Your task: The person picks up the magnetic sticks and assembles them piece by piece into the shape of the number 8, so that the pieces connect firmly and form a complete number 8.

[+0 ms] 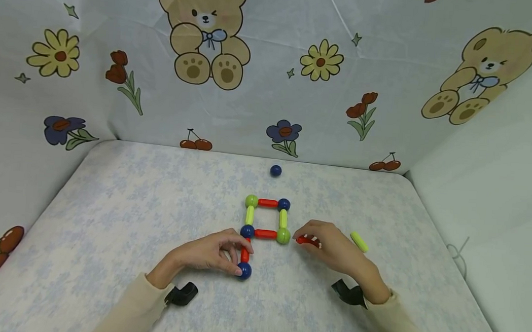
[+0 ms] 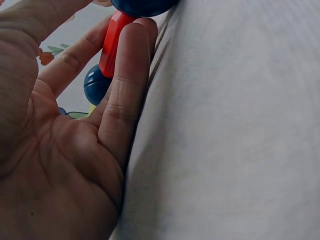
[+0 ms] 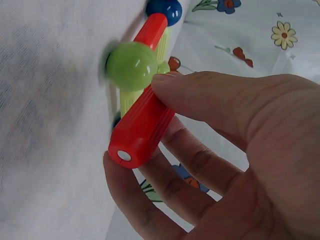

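Observation:
On the table lies a flat frame of magnetic sticks and balls: red sticks, yellow-green sticks, green balls and blue balls. From its near left corner another red stick runs toward me to a blue ball. My left hand holds this end, thumb on the ball and fingers bent about the stick. My right hand pinches a loose red magnetic stick between thumb and fingers, just right of the frame's near right green ball. A metal tip shows on its end.
A loose blue ball sits beyond the frame, near the table's back edge. To the right of my right hand lies a loose yellow-green stick. Printed cloth walls stand behind and beside the pale table.

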### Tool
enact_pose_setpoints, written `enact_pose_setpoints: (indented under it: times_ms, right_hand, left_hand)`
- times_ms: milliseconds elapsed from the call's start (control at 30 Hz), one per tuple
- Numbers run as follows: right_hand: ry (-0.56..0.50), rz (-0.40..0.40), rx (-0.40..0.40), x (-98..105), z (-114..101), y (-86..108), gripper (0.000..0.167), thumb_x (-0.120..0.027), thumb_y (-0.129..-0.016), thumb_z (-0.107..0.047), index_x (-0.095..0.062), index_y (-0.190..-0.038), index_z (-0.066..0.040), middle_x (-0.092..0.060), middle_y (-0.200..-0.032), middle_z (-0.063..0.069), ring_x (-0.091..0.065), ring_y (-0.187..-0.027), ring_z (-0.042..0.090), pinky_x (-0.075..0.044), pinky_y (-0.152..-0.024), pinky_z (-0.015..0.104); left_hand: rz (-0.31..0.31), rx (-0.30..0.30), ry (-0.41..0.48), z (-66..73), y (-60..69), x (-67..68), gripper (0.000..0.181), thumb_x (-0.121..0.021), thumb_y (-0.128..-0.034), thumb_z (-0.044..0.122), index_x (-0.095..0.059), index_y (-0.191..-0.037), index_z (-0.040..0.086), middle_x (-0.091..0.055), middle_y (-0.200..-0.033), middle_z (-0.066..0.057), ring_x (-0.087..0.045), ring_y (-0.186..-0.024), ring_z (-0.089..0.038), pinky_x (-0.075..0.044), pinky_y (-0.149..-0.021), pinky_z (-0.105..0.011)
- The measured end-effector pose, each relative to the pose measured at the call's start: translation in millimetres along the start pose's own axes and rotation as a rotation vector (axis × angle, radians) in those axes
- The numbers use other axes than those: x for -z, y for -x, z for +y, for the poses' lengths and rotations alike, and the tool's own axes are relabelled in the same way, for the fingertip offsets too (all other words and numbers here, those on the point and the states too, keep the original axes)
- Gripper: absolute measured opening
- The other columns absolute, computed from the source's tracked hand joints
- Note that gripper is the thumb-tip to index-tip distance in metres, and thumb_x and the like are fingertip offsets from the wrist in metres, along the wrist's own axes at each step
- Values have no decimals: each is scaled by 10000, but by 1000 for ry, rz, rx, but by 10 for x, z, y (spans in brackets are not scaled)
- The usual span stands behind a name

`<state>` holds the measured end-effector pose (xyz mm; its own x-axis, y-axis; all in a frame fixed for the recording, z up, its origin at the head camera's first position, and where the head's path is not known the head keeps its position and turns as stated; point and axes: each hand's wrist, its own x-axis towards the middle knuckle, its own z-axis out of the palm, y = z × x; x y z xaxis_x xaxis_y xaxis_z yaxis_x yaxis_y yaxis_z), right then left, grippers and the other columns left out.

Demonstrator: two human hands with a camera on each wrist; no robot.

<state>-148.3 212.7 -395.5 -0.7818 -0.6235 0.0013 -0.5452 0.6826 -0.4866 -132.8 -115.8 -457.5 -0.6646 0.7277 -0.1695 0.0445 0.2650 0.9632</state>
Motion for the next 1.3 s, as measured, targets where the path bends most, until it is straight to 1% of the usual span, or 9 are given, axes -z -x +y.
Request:
enact_pose_setpoints:
  times_ms: [200,300,433,600,733,933,1167,1300]
  right_hand:
    - [-1,-39,14,-55,-124,-84,177,-710,-930,-80,-744,-1094,-140,-688,-1049,-51,-628,-900,80,-544,-792,258]
    - [-14,-57,22,-82,-187,-107,170,-699,-942,-90,-741,-1101,-132,-690,-1062,-44,-631,-899,86,-547,-800,269]
    - [-18,-80,29,-130,-263,-119,166,-682,-958,-109,-730,-1117,-115,-686,-1071,-40,-633,-897,87,-553,-793,282]
    - [-13,-102,34,-213,-344,-127,195,-684,-959,-128,-704,-1152,-111,-691,-1089,-41,-632,-889,81,-555,-796,314]
    - [-5,-127,59,-292,-401,-136,194,-682,-963,-153,-693,-1155,-129,-690,-1097,-58,-615,-895,70,-532,-811,284]
    - [-31,-160,91,-387,-453,-155,176,-686,-958,-154,-700,-1132,-140,-673,-1055,-84,-591,-891,49,-510,-803,248]
    - [-98,-225,98,-440,-488,-188,227,-729,-921,-125,-706,-1145,-159,-680,-1088,-95,-587,-932,25,-524,-849,269]
    - [-110,-232,121,-485,-486,-192,224,-734,-921,-140,-705,-1140,-175,-679,-1091,-105,-568,-928,13,-515,-851,255]
  left_hand:
    - [-3,-6,3,1,-4,-2,440,-807,-865,198,-651,-1274,153,-468,-1248,-72,-673,-910,-155,-546,-772,-264]
    - [-4,-24,0,-2,-6,-1,416,-807,-864,197,-671,-1253,140,-486,-1221,-80,-668,-908,-154,-545,-771,-262]
    - [4,-45,-17,-6,-7,2,347,-808,-861,198,-716,-1194,165,-517,-1169,-79,-656,-913,-167,-547,-772,-265]
    - [5,-51,-33,-13,-8,6,305,-806,-864,210,-736,-1161,215,-528,-1143,-67,-648,-922,-180,-550,-778,-273]
    - [4,-57,-37,-18,-14,8,298,-803,-867,215,-738,-1158,223,-532,-1140,-62,-646,-923,-177,-550,-780,-275]
    - [-1,-63,-35,-17,-19,6,304,-803,-868,216,-736,-1164,209,-536,-1146,-64,-648,-921,-172,-550,-778,-273]
    - [5,-57,-43,-25,-12,10,308,-805,-866,216,-733,-1165,212,-538,-1132,-60,-647,-915,-166,-551,-778,-275]
    - [2,-55,-42,-31,-16,13,309,-805,-865,211,-731,-1165,210,-536,-1134,-55,-648,-907,-158,-552,-777,-273]
